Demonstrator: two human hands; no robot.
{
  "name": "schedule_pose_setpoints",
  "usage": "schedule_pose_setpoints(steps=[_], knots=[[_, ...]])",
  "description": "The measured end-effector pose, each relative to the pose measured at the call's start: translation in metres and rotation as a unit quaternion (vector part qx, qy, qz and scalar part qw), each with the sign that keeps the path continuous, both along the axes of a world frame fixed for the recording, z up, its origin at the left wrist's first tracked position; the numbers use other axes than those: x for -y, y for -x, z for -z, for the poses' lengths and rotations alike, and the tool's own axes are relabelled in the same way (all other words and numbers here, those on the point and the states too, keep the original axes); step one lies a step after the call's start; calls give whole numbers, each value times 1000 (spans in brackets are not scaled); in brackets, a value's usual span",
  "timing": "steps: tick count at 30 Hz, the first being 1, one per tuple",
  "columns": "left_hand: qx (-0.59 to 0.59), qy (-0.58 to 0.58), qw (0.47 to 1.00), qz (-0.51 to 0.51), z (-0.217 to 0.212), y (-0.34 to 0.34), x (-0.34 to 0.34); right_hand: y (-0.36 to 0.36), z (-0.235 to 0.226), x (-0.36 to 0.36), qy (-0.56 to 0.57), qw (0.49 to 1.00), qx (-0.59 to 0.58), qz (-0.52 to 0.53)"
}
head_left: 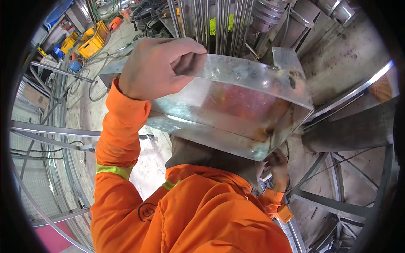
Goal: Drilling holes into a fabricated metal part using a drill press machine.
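Observation:
In front of my chest is a bent sheet-metal channel (242,99), shiny and open on the side facing me. Dark scorch marks show at its right-end corners. My left hand (162,67) pinches the channel's upper far edge near its left end, fingers over the rim and thumb below. Under the lower right corner of the channel is my right hand (277,170), its fingers curled and partly hidden. Something pale shows beside its palm, but its kind cannot be made out.
Upright metal rods (228,25) stand beyond the channel, with steel pipe pieces (268,17) to their right. Yellow crates (93,40) and an orange power tool (114,24) lie on the floor at far left. Metal frames (333,204) and a dark tube (350,130) flank my right side.

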State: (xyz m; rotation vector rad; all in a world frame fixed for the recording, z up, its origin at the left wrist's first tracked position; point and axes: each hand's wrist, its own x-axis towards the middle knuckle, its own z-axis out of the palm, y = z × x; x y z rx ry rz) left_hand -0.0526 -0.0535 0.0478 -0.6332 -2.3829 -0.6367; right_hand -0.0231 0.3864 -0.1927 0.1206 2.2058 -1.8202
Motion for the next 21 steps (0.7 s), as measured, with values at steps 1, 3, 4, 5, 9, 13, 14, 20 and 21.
schedule_pose_setpoints(steps=[1,3,4,5,9,13,14,20,21], knots=[[6,-15,1000,-6,-2,-1,-5,-5,4,0,1,1000,-3,2],[7,-35,999,-11,2,-2,-9,-15,12,13,-129,969,171,-123],[11,-57,998,-21,4,-1,-9,-16,7,31,-125,965,83,-216],[8,-54,998,-14,2,-1,-7,-18,1,53,-120,945,-6,-306],[36,-64,997,3,-15,-7,-11,-36,17,102,25,939,0,-343],[16,-51,999,-3,-1,-16,-22,-57,18,157,204,951,-119,-198],[52,-70,996,18,9,-12,-31,-62,31,168,239,961,-36,-137],[43,-43,997,49,25,0,-84,-77,-13,165,215,972,75,-64],[40,-38,995,83,22,6,-95,-80,23,172,277,961,-16,-15]])
